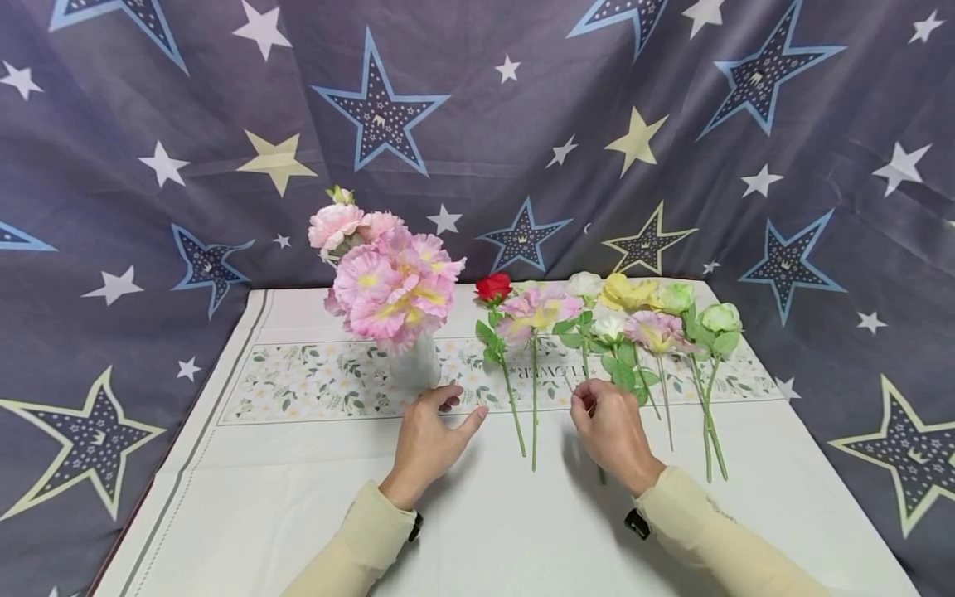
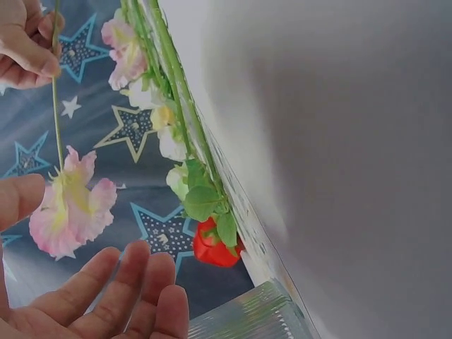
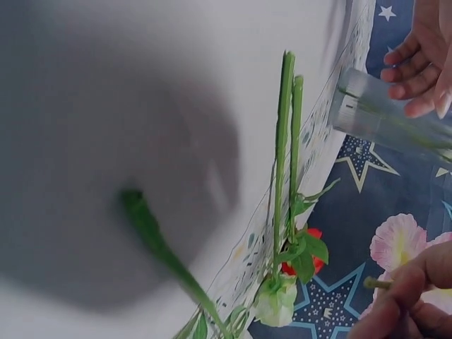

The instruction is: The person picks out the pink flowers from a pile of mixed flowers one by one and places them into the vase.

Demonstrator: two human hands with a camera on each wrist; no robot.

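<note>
In the head view, my right hand (image 1: 612, 427) pinches the thin stem of a pink-and-yellow artificial flower (image 1: 539, 308). The left wrist view shows that same flower (image 2: 74, 208) away from the table, below the pinching fingers. My left hand (image 1: 431, 444) has loosely bent fingers, its thumb apart, and holds nothing. Close by it stands a ribbed clear vase (image 1: 414, 365) filled with pink blooms (image 1: 395, 286); whether the hand touches it, I cannot tell. A red rose (image 1: 493, 288) lies between the vase and my right hand.
White roses (image 1: 584, 285), a yellow flower (image 1: 628, 292), another pink flower (image 1: 658, 330) and green roses (image 1: 720, 317) lie at the right, stems toward me. Beneath is a white tablecloth (image 1: 298, 497) with a floral band. A star-patterned curtain (image 1: 477, 108) surrounds the table's back and sides.
</note>
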